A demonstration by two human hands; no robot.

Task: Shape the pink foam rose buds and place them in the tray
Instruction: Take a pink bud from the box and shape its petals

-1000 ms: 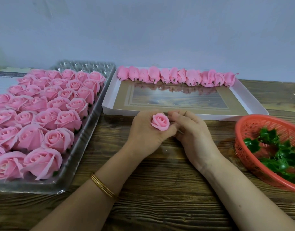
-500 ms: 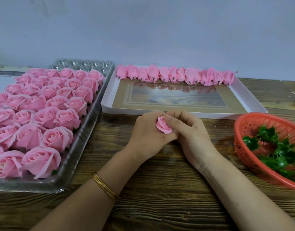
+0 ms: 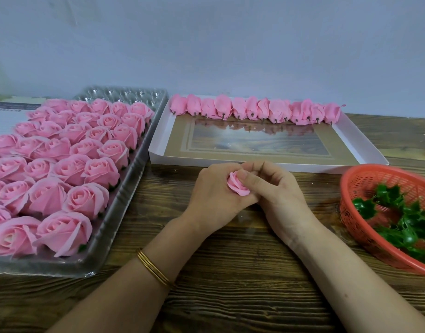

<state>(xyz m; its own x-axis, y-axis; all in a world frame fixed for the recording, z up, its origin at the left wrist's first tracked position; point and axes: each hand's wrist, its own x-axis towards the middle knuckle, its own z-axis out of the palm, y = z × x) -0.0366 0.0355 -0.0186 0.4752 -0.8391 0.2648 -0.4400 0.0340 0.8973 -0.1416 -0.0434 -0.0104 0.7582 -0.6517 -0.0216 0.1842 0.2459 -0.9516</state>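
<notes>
Over wooden table (image 3: 230, 296), fingers (image 3: 248, 180) pinch rose bud (image 3: 236, 187).

You had no legible text, label, brand or number in view. The printed sheet (image 3: 4, 118) at far left carried lettering too blurred to read.

Basket, table, wall, paper

At four o'clock a red mesh basket (image 3: 370, 181) holding green plastic leaf pieces (image 3: 408, 227) sits on the dark wooden table (image 3: 230, 296). Pale wall (image 3: 206, 44) at twelve, printed paper (image 3: 4, 112) at nine.
</notes>
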